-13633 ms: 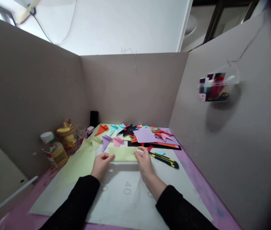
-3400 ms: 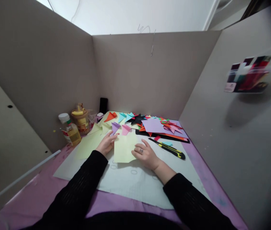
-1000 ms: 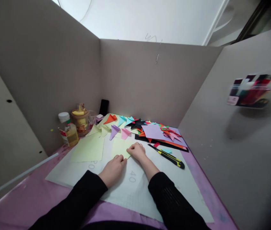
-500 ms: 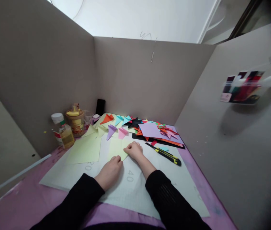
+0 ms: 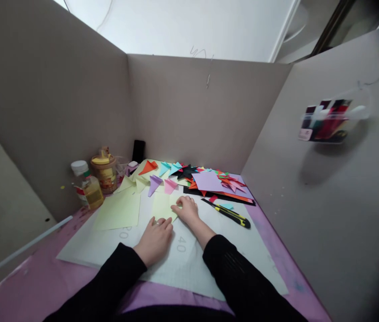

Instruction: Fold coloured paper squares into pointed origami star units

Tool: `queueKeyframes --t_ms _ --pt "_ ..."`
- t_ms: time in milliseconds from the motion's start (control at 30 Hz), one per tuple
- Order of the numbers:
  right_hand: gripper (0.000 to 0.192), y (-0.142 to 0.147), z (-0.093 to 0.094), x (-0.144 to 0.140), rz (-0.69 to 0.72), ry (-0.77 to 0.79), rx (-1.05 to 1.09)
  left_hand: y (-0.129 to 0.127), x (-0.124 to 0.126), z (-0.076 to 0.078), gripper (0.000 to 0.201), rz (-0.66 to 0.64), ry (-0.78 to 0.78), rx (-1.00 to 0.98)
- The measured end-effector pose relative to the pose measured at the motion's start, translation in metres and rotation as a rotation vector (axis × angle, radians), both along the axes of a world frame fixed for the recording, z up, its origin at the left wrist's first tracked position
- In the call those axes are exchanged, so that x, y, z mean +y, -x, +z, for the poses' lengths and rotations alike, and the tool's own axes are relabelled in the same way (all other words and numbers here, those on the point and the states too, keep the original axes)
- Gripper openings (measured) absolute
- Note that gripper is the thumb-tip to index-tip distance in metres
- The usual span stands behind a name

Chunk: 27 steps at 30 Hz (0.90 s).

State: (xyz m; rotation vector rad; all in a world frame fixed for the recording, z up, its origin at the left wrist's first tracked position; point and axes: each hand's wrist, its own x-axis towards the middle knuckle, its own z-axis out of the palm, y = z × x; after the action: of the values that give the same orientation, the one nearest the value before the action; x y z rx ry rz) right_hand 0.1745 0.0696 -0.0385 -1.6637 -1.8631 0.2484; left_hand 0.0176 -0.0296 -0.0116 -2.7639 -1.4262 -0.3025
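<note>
The folded pale green paper (image 5: 163,206) lay on the white cutting mat (image 5: 189,264), just in front of the small purple and pink folded triangles. Your left hand (image 5: 156,235) had slid up onto the paper's near corner, fingers flat and pressing it down; your right hand (image 5: 187,210), loosely curled, pinned its right edge. That looked like creasing. The yellow-and-black utility knife (image 5: 227,213) lay untouched to the paper's right.

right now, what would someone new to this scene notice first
The bright heap of coloured paper shapes at the back of the mat, against the grey partition, draws the eye first. In front of it, the left hand and right hand press flat on a pale green sheet. A yellow and black knife lies just right of the hands, and a bottle stands at the far left.
</note>
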Motion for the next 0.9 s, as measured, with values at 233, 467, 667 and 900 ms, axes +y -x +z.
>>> queueKeyframes --t_ms 233,467,667,900 --pt "0.015 -0.023 0.011 -0.050 0.491 -0.213 -0.012 0.002 -0.001 0.001 0.026 0.027 -0.021 0.007" --pt "0.021 -0.025 0.016 -0.069 0.546 -0.161 -0.225 0.004 0.004 -0.005 0.027 0.013 -0.005 -0.011" --pt "0.021 -0.032 0.017 -0.057 0.365 -0.140 -0.360 0.003 0.003 0.000 0.022 0.011 0.015 0.013" --pt "0.021 -0.047 0.010 -0.041 0.136 -0.160 -0.376 0.001 0.000 0.004 0.021 0.016 0.033 0.005"
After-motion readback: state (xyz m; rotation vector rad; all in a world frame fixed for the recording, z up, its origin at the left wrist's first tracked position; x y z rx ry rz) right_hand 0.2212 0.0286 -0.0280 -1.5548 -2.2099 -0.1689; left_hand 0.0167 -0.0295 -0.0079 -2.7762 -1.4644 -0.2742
